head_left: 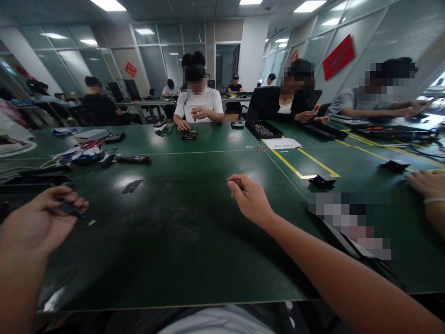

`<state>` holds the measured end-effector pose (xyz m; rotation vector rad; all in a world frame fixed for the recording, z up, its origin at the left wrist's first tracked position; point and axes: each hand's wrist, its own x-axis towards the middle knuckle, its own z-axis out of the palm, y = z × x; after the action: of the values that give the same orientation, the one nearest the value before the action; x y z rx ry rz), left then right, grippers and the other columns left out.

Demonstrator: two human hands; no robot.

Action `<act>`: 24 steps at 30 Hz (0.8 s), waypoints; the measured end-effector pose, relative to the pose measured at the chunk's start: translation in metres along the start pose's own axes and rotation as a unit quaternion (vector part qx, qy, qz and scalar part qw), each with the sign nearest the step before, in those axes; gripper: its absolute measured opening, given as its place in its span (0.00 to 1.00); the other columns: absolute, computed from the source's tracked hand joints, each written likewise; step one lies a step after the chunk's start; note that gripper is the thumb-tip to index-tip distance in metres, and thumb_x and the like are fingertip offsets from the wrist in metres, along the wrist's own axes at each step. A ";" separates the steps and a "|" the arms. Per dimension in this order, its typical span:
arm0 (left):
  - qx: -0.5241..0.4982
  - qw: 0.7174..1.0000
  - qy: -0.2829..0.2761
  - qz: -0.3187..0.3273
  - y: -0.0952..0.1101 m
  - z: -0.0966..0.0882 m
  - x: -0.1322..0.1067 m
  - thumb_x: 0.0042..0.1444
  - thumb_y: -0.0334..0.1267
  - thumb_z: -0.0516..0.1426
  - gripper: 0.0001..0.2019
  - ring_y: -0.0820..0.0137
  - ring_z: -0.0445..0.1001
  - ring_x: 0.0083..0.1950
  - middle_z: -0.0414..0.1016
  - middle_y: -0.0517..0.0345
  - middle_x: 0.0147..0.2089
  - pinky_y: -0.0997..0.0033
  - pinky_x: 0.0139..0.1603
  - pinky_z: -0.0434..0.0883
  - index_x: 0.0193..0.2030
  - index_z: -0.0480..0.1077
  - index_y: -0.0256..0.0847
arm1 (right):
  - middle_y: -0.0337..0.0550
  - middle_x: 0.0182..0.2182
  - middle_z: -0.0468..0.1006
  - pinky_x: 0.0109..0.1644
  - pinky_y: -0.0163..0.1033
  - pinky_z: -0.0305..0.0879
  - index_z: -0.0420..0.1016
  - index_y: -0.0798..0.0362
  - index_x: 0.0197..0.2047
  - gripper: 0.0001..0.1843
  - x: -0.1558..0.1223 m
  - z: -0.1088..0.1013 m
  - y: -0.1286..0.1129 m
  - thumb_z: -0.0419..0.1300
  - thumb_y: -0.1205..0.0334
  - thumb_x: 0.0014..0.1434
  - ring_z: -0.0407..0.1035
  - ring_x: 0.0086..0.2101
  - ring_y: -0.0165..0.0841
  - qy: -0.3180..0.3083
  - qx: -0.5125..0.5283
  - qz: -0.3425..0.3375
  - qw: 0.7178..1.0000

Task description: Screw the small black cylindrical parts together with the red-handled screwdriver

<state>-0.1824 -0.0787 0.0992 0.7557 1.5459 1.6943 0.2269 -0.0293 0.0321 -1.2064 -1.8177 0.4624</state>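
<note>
My left hand (43,225) is at the left edge of the table, palm turned up. Its fingers curl around a small black part (67,207), whose kind I cannot make out. Just right of it, a tiny pale yellowish scrap (92,222) shows near the tabletop. Over the middle of the green table (149,260), my right hand (253,198) has its thumb and fingers drawn together in a pinch. Whatever may be between those fingertips is too small or hidden to name.
A pen-shaped screwdriver (134,159) lies beyond my left hand, near red-handled scissors (92,144) and cables. At right are a black bracket-like part (322,182), a blurred-out flat item (349,227) and a co-worker's hand (427,185). Compartment tray (264,129) and seated people are across.
</note>
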 end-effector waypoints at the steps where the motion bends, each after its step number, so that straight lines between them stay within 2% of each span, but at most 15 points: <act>1: -0.026 0.999 -0.017 -0.018 -0.006 0.013 -0.001 0.45 0.21 0.48 0.09 0.74 0.63 0.31 0.64 0.64 0.23 0.73 0.39 0.67 0.31 0.62 0.36 | 0.39 0.28 0.77 0.35 0.39 0.65 0.74 0.50 0.48 0.12 0.000 0.001 0.001 0.54 0.54 0.68 0.72 0.29 0.33 0.004 0.001 0.000 1.000; 3: -0.043 0.991 -0.126 -0.031 -0.020 0.043 -0.006 0.44 0.22 0.49 0.10 0.74 0.64 0.32 0.66 0.62 0.24 0.74 0.38 0.66 0.31 0.65 0.36 | 0.41 0.32 0.79 0.38 0.40 0.67 0.73 0.51 0.50 0.12 0.000 0.002 0.005 0.55 0.56 0.67 0.74 0.33 0.35 0.009 0.006 -0.001 1.000; 5: -0.046 0.978 -0.200 -0.024 -0.033 0.078 -0.013 0.41 0.23 0.51 0.10 0.72 0.65 0.31 0.66 0.60 0.25 0.73 0.36 0.65 0.31 0.68 0.36 | 0.42 0.34 0.80 0.40 0.41 0.68 0.72 0.51 0.53 0.14 0.001 0.003 0.009 0.54 0.57 0.67 0.75 0.35 0.36 0.009 0.016 -0.002 1.000; 9: -0.026 0.948 -0.316 -0.009 -0.054 0.145 -0.036 0.37 0.25 0.53 0.13 0.71 0.66 0.31 0.67 0.58 0.27 0.72 0.34 0.63 0.32 0.72 0.36 | 0.41 0.31 0.80 0.39 0.41 0.68 0.73 0.51 0.52 0.14 0.002 0.002 0.009 0.54 0.56 0.68 0.76 0.33 0.35 0.003 0.018 0.012 1.000; 13: -0.027 0.915 -0.402 -0.006 -0.069 0.190 -0.058 0.39 0.28 0.52 0.11 0.69 0.66 0.32 0.67 0.56 0.28 0.69 0.35 0.62 0.30 0.72 0.36 | 0.43 0.33 0.82 0.38 0.41 0.68 0.77 0.50 0.46 0.13 0.002 -0.001 0.002 0.57 0.52 0.66 0.76 0.32 0.36 0.004 0.001 0.011 1.000; 17: -0.047 0.895 -0.442 0.021 -0.089 0.208 -0.064 0.49 0.34 0.52 0.09 0.68 0.66 0.35 0.68 0.55 0.32 0.67 0.41 0.63 0.34 0.72 0.36 | 0.42 0.32 0.82 0.37 0.40 0.66 0.78 0.50 0.42 0.12 0.000 -0.002 -0.001 0.58 0.52 0.66 0.75 0.33 0.36 0.009 -0.008 0.002 1.000; 19: -0.015 0.887 -0.459 0.054 -0.100 0.208 -0.061 0.49 0.34 0.56 0.10 0.69 0.67 0.39 0.69 0.56 0.36 0.68 0.44 0.64 0.40 0.72 0.37 | 0.41 0.30 0.80 0.36 0.39 0.64 0.76 0.50 0.39 0.12 0.000 -0.002 -0.002 0.57 0.52 0.67 0.73 0.31 0.35 0.015 -0.007 -0.001 1.000; 22: 0.059 0.879 -0.460 0.114 -0.112 0.203 -0.057 0.45 0.27 0.60 0.20 0.69 0.69 0.43 0.70 0.58 0.41 0.68 0.48 0.64 0.47 0.69 0.40 | 0.39 0.25 0.76 0.33 0.39 0.62 0.73 0.50 0.33 0.15 -0.001 -0.003 -0.002 0.57 0.50 0.67 0.70 0.28 0.33 0.036 -0.015 -0.002 0.999; 24: 0.091 0.881 -0.444 0.138 -0.118 0.200 -0.056 0.48 0.27 0.60 0.19 0.68 0.70 0.45 0.71 0.57 0.43 0.66 0.50 0.65 0.48 0.67 0.40 | 0.38 0.24 0.74 0.33 0.39 0.61 0.72 0.50 0.33 0.15 -0.002 -0.004 -0.003 0.57 0.51 0.67 0.69 0.26 0.32 0.055 -0.011 -0.006 0.998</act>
<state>0.0249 -0.0054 0.0071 1.6327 0.9541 1.0883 0.2287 -0.0327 0.0356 -1.2125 -1.7393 0.3624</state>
